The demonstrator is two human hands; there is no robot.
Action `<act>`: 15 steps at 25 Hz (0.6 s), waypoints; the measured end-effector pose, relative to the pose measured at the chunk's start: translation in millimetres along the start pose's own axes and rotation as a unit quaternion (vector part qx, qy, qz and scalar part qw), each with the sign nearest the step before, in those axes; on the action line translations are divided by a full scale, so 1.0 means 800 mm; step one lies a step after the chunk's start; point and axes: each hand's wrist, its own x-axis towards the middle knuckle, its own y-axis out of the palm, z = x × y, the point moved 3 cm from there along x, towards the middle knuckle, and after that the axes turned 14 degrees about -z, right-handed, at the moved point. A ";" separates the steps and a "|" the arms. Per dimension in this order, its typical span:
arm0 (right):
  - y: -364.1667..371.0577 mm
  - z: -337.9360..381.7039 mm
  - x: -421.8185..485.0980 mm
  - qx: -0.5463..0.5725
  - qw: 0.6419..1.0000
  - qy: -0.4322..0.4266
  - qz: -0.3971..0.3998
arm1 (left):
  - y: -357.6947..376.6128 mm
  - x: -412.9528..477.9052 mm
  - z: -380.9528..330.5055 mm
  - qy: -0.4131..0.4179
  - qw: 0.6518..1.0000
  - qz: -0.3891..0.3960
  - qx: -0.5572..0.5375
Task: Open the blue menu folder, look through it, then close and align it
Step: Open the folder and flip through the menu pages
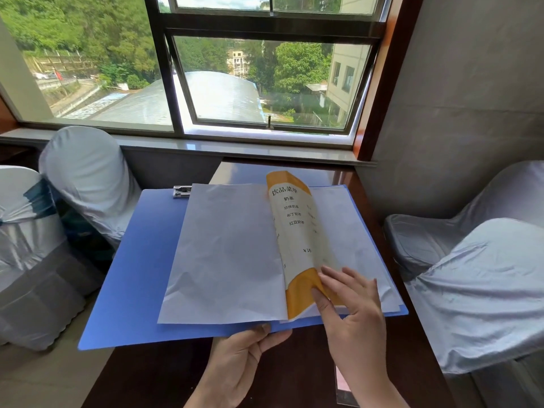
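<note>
At the worktop's near edge, the left hand grips the open folder's rim. The right hand pinches a half-turned page between thumb and fingers.

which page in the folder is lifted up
The orange-bordered page, pinched by the right hand and curling up; the white sheets beside it lie flat.

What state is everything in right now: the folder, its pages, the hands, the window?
blue menu folder: open, left cover overhanging the table
orange-bordered page: lifted and curled
white sheet: lying flat, blank side up
left hand: grips the folder's near edge
right hand: fingers pinch the orange-bordered page's lower corner
window: lower pane tilted open
</note>
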 end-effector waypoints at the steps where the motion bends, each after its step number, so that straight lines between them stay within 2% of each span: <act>1: 0.001 0.003 0.001 0.016 1.000 0.001 0.006 | 0.000 0.000 0.000 -0.001 1.000 0.003 0.001; 5: 0.022 0.020 -0.003 0.090 0.991 -0.003 0.097 | 0.005 -0.003 0.003 -0.009 1.000 0.009 0.007; 8: 0.042 0.047 -0.018 0.135 0.982 -0.066 0.112 | 0.005 -0.007 0.004 -0.019 1.000 0.003 0.012; 10: 0.054 0.064 -0.030 0.191 0.971 -0.088 0.116 | 0.006 -0.014 0.007 -0.034 0.996 0.017 0.074; 12: 0.064 0.075 -0.035 0.250 0.959 -0.041 0.130 | 0.004 -0.019 0.011 -0.038 0.995 0.001 0.095; 13: 0.069 0.078 -0.036 0.273 0.952 -0.012 0.141 | 0.004 -0.020 0.010 -0.033 0.997 -0.018 0.063; 15: 0.078 0.078 -0.038 0.313 0.935 0.032 0.164 | 0.005 -0.021 0.007 -0.028 0.999 -0.006 0.029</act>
